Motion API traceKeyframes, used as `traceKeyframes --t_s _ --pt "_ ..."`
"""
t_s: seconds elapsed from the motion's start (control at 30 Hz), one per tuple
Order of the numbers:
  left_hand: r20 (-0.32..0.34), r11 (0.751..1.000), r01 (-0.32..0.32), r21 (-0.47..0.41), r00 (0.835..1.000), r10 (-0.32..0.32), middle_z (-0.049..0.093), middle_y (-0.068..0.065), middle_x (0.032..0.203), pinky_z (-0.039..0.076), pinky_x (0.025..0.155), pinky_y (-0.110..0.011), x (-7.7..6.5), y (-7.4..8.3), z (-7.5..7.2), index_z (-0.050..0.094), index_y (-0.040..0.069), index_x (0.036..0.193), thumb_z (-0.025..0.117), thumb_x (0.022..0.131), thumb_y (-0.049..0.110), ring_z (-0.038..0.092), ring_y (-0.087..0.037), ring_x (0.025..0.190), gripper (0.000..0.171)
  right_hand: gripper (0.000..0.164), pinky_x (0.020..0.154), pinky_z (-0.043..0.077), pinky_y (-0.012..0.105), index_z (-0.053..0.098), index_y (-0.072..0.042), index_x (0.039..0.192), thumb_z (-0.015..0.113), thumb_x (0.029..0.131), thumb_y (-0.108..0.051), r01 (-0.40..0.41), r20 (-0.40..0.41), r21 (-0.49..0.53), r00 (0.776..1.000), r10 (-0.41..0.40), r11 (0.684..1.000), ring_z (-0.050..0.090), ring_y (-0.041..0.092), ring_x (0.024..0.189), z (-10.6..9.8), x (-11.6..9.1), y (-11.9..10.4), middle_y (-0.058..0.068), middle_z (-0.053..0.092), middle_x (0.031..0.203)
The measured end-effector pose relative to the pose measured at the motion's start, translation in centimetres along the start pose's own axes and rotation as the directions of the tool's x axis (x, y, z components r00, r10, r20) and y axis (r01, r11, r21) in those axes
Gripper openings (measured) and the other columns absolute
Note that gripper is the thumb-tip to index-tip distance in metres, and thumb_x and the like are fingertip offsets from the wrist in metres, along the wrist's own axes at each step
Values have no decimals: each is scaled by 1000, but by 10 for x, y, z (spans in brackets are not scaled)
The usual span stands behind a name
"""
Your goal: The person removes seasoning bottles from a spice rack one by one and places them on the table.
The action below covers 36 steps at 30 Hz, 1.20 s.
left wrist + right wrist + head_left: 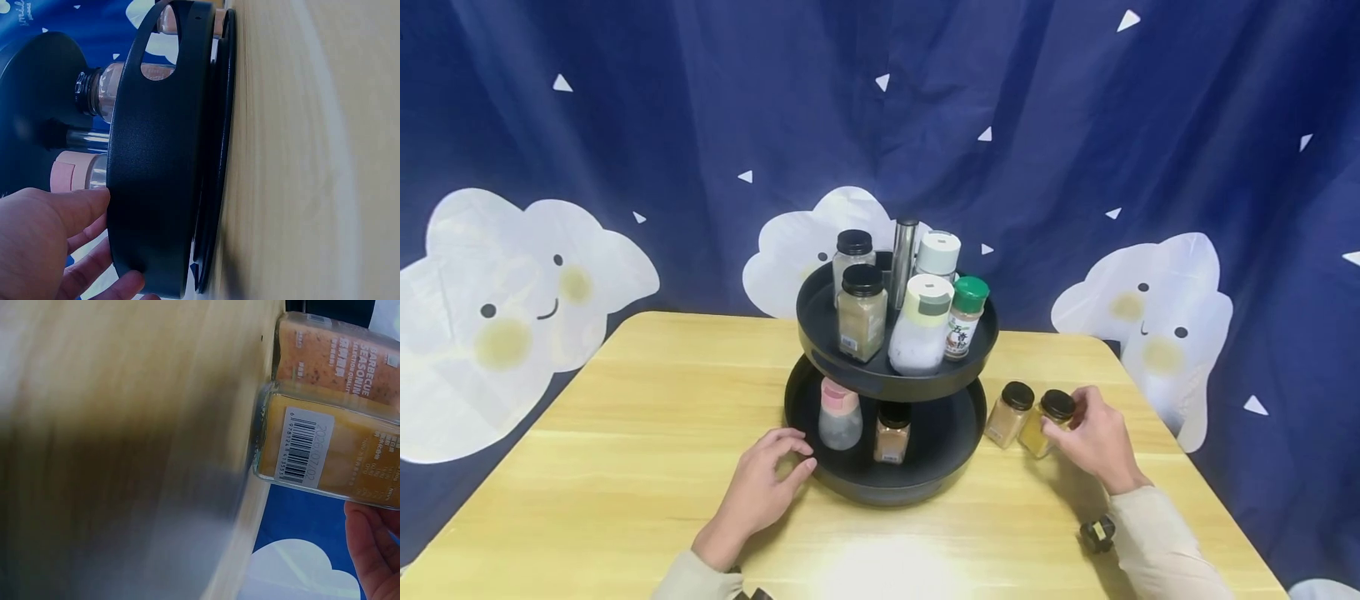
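Note:
My right hand (1097, 439) pinches a square glass spice jar (1037, 429) of yellow powder with a black lid. In the right wrist view the jar's barcode label (303, 447) faces the camera. Close against it is a barbecue seasoning jar (1006, 417), also black-lidded. My left hand (767, 483) is at the left side of a black two-tier round rack (887, 493), thumb and fingers spread, fingertips right at the lower tray's wall (153, 162). In that tray stand a pink-capped bottle (839, 417) and a brown spice jar (892, 437).
The upper tray (820, 354) holds several containers, including a white-capped bottle (921, 329), a green-capped shaker (964, 321), a black-lidded jar (861, 317) and a slim metallic cylinder (904, 258). Everything stands on a wooden table (662, 433) before a blue cloud-print curtain (700, 108).

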<state>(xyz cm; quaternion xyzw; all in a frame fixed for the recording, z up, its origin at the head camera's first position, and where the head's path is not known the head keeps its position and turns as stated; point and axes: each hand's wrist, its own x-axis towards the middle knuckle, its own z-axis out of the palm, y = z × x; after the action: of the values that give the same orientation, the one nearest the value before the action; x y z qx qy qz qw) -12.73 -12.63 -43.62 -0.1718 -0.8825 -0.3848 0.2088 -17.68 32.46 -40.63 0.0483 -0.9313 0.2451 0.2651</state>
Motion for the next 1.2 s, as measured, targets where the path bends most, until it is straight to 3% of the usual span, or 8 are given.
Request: traceKeyframes --t_s 0.43,0.8,1.2 --pt "16 1000 20 -5 1000 -20 66 -13 107 50 85 -55 3 4 -2 65 16 83 75 78 8 62 -33 100 15 46 52 47 36 50 -1 93 81 65 -19 7 6 0 1000 -7 1000 53 20 59 2 2 4 11 60 69" --pt "31 999 44 4 999 -44 66 -12 107 50 86 -54 2 5 -3 65 16 84 75 78 8 61 -31 101 13 44 56 47 37 49 0 96 78 70 -21 -25 56 6 998 25 1000 54 22 63 -1 -1 0 13 60 72" --pt "24 1000 28 -3 999 -28 66 -13 107 50 86 -55 2 4 -3 65 15 84 75 78 8 62 -32 100 14 46 62 50 41 47 1 101 76 75 -22 -32 122 27 992 28 999 57 27 71 -4 -1 0 17 61 82"
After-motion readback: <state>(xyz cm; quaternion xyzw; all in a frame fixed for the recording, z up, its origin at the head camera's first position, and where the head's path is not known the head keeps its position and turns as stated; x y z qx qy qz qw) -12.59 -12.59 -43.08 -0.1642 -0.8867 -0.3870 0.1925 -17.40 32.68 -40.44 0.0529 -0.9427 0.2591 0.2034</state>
